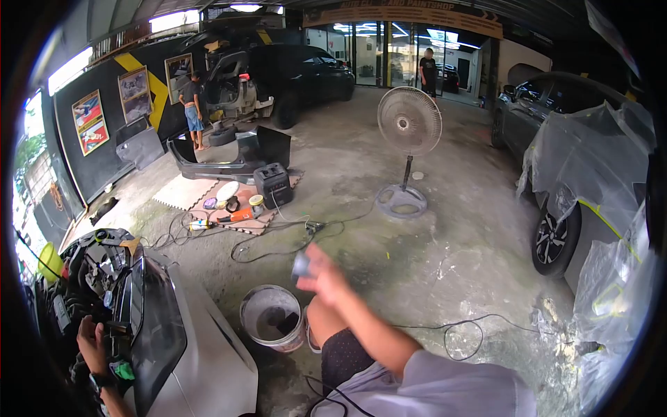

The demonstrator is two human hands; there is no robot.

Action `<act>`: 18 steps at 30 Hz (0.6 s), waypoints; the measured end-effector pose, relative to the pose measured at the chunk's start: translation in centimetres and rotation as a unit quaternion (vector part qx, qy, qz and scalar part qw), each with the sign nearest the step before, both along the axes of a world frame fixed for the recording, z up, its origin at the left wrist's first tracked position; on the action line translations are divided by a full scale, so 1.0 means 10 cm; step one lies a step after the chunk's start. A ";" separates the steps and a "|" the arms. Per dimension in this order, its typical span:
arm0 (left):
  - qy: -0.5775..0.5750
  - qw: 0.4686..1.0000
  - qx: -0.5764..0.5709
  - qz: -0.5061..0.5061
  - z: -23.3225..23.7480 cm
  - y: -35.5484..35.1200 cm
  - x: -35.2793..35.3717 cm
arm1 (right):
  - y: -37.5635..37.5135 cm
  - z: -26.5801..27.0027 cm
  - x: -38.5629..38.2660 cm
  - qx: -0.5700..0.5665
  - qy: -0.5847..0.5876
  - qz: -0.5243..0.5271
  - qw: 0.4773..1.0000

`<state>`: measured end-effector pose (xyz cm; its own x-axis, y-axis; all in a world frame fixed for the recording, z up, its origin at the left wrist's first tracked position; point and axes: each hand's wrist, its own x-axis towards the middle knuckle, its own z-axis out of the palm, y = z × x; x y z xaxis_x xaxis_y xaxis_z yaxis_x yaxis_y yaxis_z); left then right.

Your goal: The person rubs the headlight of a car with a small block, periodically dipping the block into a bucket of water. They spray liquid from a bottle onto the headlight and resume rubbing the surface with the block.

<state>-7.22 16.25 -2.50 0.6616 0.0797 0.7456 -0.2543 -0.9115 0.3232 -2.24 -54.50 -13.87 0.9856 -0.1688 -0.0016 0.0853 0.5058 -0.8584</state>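
My right hand (324,279) is stretched out over the floor, smeared by motion. Its fingers are closed on a small grey block (301,267), too blurred to tell its kind. Below it stands a bucket (251,304) with dirty residue on its walls and a dark object inside. My left hand (92,345), with a dark watch at the wrist, rests by the open front of a car, its fingers apart and nothing in them. Beside that hand lie a green cloth (124,370) and the car's headlight and pale fender (201,340).
A standing fan (410,121) is ahead. Foam mats (177,191) carry tools, tubs and a black power box (272,184), near a removed bumper (229,167). Cables (260,258) cross the floor. A plastic-covered car (590,153) is at right. Two people stand farther back.
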 end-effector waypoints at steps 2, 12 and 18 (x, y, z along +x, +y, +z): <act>-0.003 1.000 0.009 -0.011 0.00 -0.05 0.00 | -0.63 1.09 0.13 -0.056 -0.090 -0.118 0.987; 0.017 0.999 -0.036 0.001 0.14 -0.29 -0.09 | -1.66 2.54 0.61 -0.177 -0.183 -0.142 0.956; 0.040 0.999 0.011 0.023 0.25 -0.43 -0.18 | 0.05 -0.12 0.29 -0.160 0.068 0.158 0.972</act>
<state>-9.05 11.99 0.00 0.7154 0.0966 0.6920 -0.1854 -0.9286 0.3213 0.68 -53.97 -15.02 0.9827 0.1289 -0.1330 -0.1566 0.1941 -0.9684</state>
